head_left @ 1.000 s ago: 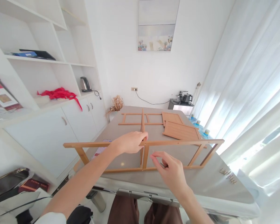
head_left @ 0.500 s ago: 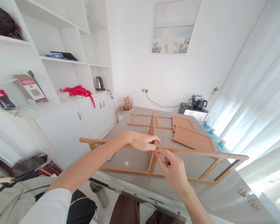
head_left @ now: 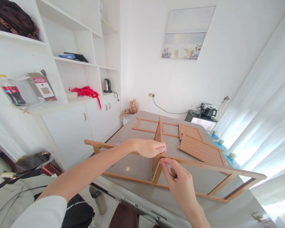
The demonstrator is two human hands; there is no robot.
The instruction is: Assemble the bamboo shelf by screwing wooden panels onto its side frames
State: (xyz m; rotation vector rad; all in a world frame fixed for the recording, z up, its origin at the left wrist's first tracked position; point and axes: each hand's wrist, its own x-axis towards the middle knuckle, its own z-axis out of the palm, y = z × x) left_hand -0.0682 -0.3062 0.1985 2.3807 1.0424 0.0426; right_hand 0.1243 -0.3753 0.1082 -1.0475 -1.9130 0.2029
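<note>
A ladder-like wooden frame [head_left: 199, 164] stands on its long edge across the near side of the table [head_left: 133, 134]. An upright wooden panel [head_left: 159, 131] meets it near the middle and runs away from me. My left hand [head_left: 150, 148] is closed over the panel's top edge, right at the joint with the frame's upper rail. Just below that rail, the thumb and fingertips of my right hand [head_left: 179, 177] are pinched together at the joint. Whatever they hold is too small to make out; a dark bit shows by the curled fingers.
Two wooden panels [head_left: 201, 150] overlap on the table's right, and a thin wooden frame [head_left: 146, 125] lies toward the back. Small metal pieces [head_left: 261, 218] sit near the right front corner. Water bottles [head_left: 231, 156] line the curtain side. Black bags [head_left: 79, 210] are below left.
My left fingers, stretched over the joint before, are now curled onto the panel. My right hand stays pinched, slightly lower at the joint. The view has shifted a little left.
</note>
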